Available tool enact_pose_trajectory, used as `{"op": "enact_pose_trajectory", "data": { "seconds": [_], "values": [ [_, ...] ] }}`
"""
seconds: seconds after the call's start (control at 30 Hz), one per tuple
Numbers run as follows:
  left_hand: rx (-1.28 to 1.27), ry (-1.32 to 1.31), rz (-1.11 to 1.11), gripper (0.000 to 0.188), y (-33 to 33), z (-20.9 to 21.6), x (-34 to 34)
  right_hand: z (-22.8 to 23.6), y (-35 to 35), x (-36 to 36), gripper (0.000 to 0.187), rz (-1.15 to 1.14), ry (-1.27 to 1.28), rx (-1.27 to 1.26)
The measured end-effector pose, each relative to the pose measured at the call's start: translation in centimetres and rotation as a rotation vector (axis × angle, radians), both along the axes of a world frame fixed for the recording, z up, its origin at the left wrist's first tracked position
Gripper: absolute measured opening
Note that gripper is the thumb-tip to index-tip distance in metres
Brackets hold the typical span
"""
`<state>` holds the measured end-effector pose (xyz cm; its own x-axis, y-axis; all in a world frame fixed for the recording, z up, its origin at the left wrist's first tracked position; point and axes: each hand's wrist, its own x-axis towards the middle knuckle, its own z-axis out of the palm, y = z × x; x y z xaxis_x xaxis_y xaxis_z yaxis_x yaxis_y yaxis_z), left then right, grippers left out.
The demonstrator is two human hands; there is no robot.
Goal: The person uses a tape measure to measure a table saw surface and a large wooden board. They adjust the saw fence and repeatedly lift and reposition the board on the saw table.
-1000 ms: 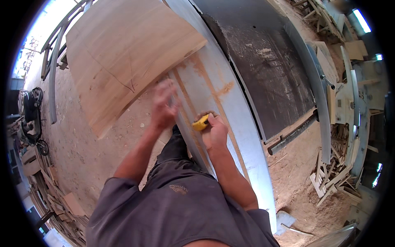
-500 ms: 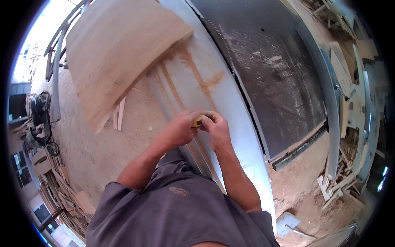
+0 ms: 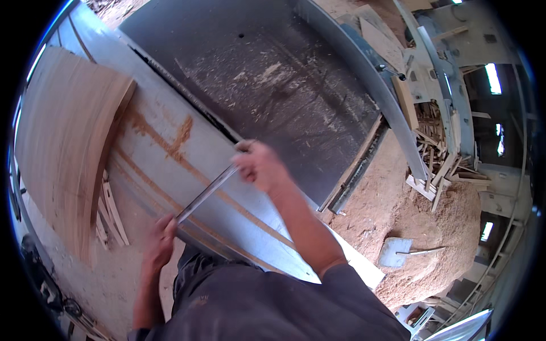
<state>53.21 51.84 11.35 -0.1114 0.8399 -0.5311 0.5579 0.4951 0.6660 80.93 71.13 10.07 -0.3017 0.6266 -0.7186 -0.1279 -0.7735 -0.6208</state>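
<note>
A thin, pale tape measure blade stretches between my two hands, slanting over the light metal sliding table. My left hand is closed round its lower end, out past the table's left edge. The other end is gripped by my right hand, close to the gap beside the dark machine top; this hand is slightly smeared by motion. The case of the tape measure is hidden from sight. To the left, a large wooden panel rests partly on the sliding table.
Beyond the gap lies the dark, dust-streaked machine top, with a curved metal rail along its right. A shovel lies on a sawdust heap. Wood offcuts pile up at the right, and narrow strips lie beneath the panel.
My hands were together at the yellow tape measure; now they are apart with its blade drawn out between them. The view has turned right, so the panel appears farther left.
</note>
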Motion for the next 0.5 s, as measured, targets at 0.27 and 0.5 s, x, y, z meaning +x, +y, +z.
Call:
{"op": "enact_pose_trajectory", "data": {
  "seconds": [0.27,0.5],
  "values": [
    [-0.137,0.117,0.162,0.024,-6.4,-1.2,-8.1,-0.5,13.4,12.7,0.009,-0.555,-0.092,0.235],
    [-0.103,0.344,0.198,0.035,0.6,-1.9,-0.6,-2.5,10.9,3.3,0.021,-0.029,-0.359,0.250]
  ]
}}
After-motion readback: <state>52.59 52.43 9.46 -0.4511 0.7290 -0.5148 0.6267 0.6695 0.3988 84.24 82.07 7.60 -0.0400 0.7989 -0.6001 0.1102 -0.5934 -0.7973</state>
